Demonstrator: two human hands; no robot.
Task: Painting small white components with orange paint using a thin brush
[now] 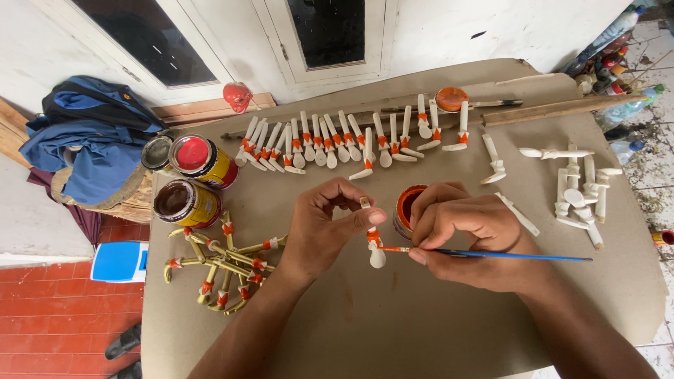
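Your left hand (326, 224) pinches a small white carved wooden piece (373, 242) between thumb and fingertips, holding it upright above the cardboard-covered bench (421, 316). Your right hand (470, 238) is closed in a pen grip on a blue-handled paintbrush (491, 254), whose orange-loaded tip touches the orange band partly painted around the middle of the piece.

Progress, judged from the layout: a long row of banded white pieces (337, 140) lies along the far side of the bench, each already carrying an orange ring, so most of the batch looks done. To your right, a cluster of plain white pieces (579, 193) shows no orange, and two more unpainted pieces (495, 163) lie between that cluster and the row; these appear to be what is left. At lower left, a heap of yellow pieces with orange bands (225, 270) lies tangled together.

Containers: a small jar of orange paint (406, 207) stands just behind your right hand, partly hidden by the fingers. An open can of red paint (203, 160) and an open can of dark brown paint (186, 203) stand at left, both lying tilted toward you, with a third greyish open can (156, 152) just beside the red one; its contents cannot be made out. An orange lid (451, 98) rests near the far end of the row.
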